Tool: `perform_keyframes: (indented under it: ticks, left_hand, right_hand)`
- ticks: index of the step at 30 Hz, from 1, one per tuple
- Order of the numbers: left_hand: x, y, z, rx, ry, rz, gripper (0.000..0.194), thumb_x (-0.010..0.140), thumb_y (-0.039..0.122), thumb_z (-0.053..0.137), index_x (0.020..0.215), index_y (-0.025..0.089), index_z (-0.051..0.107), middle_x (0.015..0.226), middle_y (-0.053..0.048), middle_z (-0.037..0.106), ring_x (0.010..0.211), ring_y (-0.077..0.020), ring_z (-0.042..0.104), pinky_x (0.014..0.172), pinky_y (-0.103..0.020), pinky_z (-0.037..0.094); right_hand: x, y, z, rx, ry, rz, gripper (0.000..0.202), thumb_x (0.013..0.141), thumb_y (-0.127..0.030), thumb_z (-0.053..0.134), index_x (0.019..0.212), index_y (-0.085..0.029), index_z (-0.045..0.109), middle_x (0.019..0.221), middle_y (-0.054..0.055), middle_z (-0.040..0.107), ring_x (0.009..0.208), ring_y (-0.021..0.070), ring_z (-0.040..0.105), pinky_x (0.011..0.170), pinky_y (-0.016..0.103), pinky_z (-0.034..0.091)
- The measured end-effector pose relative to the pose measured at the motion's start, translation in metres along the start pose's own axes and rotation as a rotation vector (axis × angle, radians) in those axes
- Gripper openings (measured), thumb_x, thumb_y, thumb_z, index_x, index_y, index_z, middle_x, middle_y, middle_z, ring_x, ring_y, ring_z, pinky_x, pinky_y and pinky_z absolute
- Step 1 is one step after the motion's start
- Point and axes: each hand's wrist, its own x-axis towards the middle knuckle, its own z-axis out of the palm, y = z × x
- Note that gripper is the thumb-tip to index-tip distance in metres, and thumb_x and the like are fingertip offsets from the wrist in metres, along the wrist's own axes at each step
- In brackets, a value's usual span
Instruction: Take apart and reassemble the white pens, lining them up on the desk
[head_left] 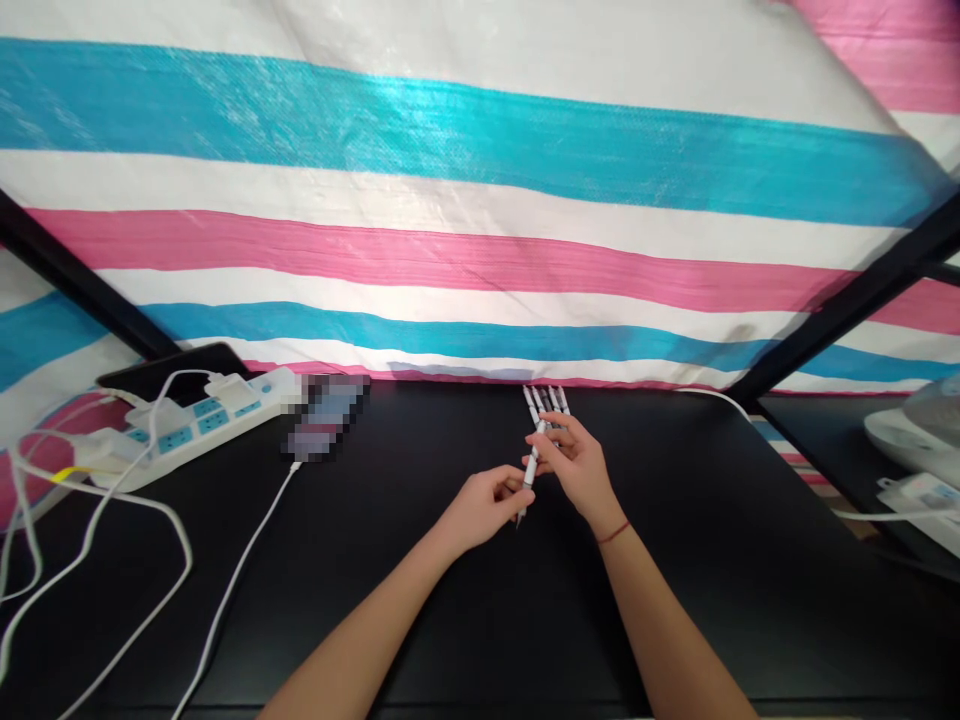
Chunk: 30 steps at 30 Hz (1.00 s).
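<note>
Between both hands is a white pen (530,468), tilted with its dark tip pointing down toward me. My left hand (495,503) pinches it near the tip between thumb and fingers. Higher up, my right hand (570,455) grips the upper end, with a red string around that wrist. Just behind the right hand, several white and dark pens (556,397) lie side by side on the black table (450,620); their near ends are partly hidden by the fingers.
At the left stand a white power strip (247,400) with plugs and loose white cables (180,535), a dark device (176,370) and a blurred phone (324,420) on a charging cable. A striped sheet (480,260) hangs behind. Another power strip (926,500) is at the right.
</note>
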Motion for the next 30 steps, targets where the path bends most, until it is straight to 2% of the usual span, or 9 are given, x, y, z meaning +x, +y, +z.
perform_keyframes:
  ticks: [6, 11, 30]
  left_hand:
    - [0.0, 0.003, -0.001, -0.02, 0.014, 0.003, 0.026, 0.08, 0.039, 0.056, 0.091, 0.015, 0.06, 0.068, -0.001, 0.06, 0.058, -0.0113, 0.056, 0.06, -0.025, 0.044]
    - [0.0, 0.004, -0.001, -0.016, 0.011, -0.003, 0.028, 0.079, 0.04, 0.057, 0.09, 0.014, 0.059, 0.068, -0.001, 0.059, 0.057, -0.011, 0.055, 0.059, -0.024, 0.044]
    - [0.0, 0.006, 0.0, -0.069, -0.025, -0.006, 0.025, 0.079, 0.038, 0.058, 0.088, 0.014, 0.057, 0.07, -0.001, 0.057, 0.058, -0.0109, 0.056, 0.058, -0.025, 0.047]
  right_hand:
    - [0.002, 0.007, 0.001, 0.024, 0.039, -0.004, 0.054, 0.069, -0.045, 0.069, 0.113, -0.019, 0.051, 0.082, 0.004, 0.066, 0.062, 0.0208, 0.067, 0.052, 0.033, 0.058]
    - [0.003, 0.012, 0.0, 0.049, 0.026, -0.029, 0.048, 0.071, -0.045, 0.067, 0.108, -0.019, 0.051, 0.08, 0.004, 0.066, 0.062, 0.0212, 0.068, 0.053, 0.032, 0.057]
    - [0.001, 0.003, 0.001, 0.063, 0.027, 0.023, 0.051, 0.066, -0.047, 0.07, 0.106, -0.02, 0.053, 0.08, 0.004, 0.067, 0.06, 0.0205, 0.067, 0.052, 0.033, 0.056]
